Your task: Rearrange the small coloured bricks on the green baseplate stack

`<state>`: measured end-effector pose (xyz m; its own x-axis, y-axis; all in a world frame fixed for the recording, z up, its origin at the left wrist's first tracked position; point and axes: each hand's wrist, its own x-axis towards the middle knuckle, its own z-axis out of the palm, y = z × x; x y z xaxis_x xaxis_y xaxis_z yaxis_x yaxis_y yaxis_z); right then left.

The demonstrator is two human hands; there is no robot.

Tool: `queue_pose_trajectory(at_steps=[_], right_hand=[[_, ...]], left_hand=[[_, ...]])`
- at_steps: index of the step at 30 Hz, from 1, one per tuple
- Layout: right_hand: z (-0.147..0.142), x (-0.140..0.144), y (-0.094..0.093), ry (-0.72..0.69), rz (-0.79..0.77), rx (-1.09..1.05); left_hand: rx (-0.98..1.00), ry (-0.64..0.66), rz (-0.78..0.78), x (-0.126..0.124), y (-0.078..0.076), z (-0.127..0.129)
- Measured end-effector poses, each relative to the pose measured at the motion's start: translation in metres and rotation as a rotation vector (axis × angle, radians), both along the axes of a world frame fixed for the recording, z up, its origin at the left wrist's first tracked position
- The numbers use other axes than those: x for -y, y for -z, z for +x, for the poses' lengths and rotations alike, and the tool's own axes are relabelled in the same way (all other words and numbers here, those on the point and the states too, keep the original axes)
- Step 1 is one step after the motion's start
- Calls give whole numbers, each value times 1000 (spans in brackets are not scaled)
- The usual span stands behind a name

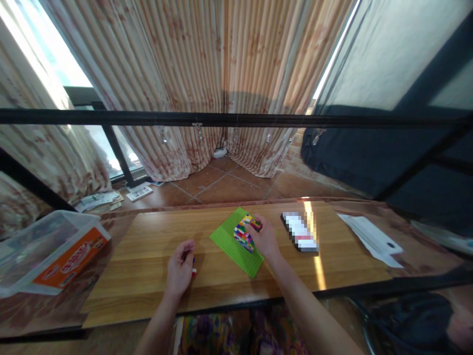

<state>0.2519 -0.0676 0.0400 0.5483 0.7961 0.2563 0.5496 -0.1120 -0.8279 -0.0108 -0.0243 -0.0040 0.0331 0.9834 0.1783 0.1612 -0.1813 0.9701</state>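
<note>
A multicoloured toy brick structure [244, 239] stands on a green studded baseplate [228, 237] near the middle of the table. My right hand [265, 238] is closed at the top and right side of the structure, thumb and fingers bent against its bricks; whether a loose brick is between the fingertips is hidden. Left of the baseplate, my left hand [179, 268] hovers low over the wood with its fingers curled together. What it holds, if anything, cannot be made out. Small red and white loose bricks [194, 271] lie just beside it, partly covered by the hand.
The wooden table [148, 261] carries a phone [300, 232] to the right of the baseplate. A clear plastic tub [55, 251] with an orange label stands at the left. White paper [371, 239] lies at the right. A black rail [236, 120] crosses beyond the table.
</note>
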Motion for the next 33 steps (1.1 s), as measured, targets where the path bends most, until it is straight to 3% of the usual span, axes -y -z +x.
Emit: queue_pose_trajectory(at_steps=[3,7,17,22,27,31,33], right_hand=[[-10,12,0,15,-47,180],[-11,19,-1,-45,-149,254],[17,30,-16,-477,-177,246],[15,31,-20,-497,-131,319],[-40,42,-31,-337,73,341],[-105,51,-16,-626,-23,190],[-127,51,-4,-647,-91,198]], left_hand=[[0,11,-2,0,-2,0],[-7,13,-13,1,-4,0],[26,9,-20,-1,2,1],[75,-22,-74,6,-6,2],[261,26,-155,10,-9,3],[367,44,-152,11,-8,3],[401,50,-166,11,-9,3]])
